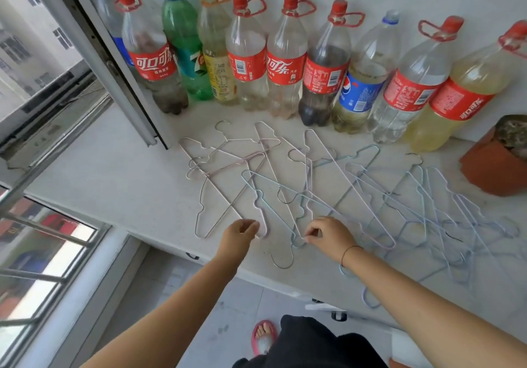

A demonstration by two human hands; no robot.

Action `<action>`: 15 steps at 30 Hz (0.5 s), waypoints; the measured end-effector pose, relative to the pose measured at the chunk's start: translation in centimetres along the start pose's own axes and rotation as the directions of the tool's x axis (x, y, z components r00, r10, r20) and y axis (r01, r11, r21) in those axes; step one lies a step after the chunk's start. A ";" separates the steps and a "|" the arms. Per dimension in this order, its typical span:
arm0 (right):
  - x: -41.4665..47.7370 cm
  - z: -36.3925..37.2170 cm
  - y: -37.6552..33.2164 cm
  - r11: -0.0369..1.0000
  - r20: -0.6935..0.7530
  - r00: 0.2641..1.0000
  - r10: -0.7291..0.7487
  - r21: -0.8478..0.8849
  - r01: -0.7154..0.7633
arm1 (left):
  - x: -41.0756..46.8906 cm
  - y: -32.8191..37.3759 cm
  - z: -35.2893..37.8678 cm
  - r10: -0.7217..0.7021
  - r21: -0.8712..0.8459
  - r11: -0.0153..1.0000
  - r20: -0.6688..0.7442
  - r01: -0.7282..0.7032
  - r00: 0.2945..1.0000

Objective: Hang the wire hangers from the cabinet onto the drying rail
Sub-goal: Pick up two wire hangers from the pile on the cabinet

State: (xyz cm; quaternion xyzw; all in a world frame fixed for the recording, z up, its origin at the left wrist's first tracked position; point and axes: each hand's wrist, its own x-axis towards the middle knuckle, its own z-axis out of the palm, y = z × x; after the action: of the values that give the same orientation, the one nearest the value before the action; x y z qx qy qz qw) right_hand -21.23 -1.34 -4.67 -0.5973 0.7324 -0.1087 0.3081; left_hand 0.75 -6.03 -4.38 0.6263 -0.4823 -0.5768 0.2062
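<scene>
Several thin wire hangers (328, 190) in pink, blue and silver lie tangled across the white cabinet top (119, 185). My left hand (241, 232) reaches in near the front edge, its fingers curled at the lower end of a pink hanger (258, 210). My right hand (328, 233) pinches the bottom corner of a pale hanger (296, 225) just right of it. A silver hook (282, 263) pokes out over the front edge between my hands. No drying rail is in view.
A row of large plastic bottles (285, 59) lines the back wall. A terracotta pot (499, 156) stands at the right. An open window frame (94, 53) juts over the cabinet's left end. Tiled floor and my sandalled foot (263, 336) show below.
</scene>
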 end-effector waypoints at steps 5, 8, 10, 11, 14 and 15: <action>-0.1 -0.9 -0.9 0.981 -0.209 0.977 0.049 0.195 -0.008 | 0.7 2.7 -0.6 -0.032 -0.357 0.934 -0.143 -0.022 0.989; 0.2 -1.4 -1.0 0.956 -0.287 0.953 0.093 0.295 -0.004 | 0.6 3.6 0.6 -0.087 -0.482 0.876 -0.155 0.001 0.984; 0.3 -2.0 -1.0 0.934 -0.315 0.943 0.105 0.358 0.015 | 0.2 3.9 1.9 -0.145 -0.524 0.850 -0.124 0.059 0.982; 0.4 -2.4 -0.9 0.923 -0.323 0.940 0.109 0.384 0.025 | -0.1 4.0 2.7 -0.161 -0.521 0.848 -0.088 0.092 0.983; 0.6 -3.4 -0.7 0.900 -0.312 0.943 0.114 0.435 0.036 | -1.2 3.7 5.4 -0.094 -0.406 0.907 0.066 0.113 0.993; 0.6 -3.6 -0.6 0.894 -0.298 0.948 0.114 0.448 0.033 | -1.4 3.7 6.3 -0.066 -0.380 0.919 0.110 0.103 0.992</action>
State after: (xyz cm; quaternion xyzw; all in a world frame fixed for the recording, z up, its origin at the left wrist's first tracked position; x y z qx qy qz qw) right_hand -22.88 -2.81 -1.74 -0.4696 0.7400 -0.3619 0.3177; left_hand -6.25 -4.66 -2.20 0.5657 -0.3416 -0.6976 0.2767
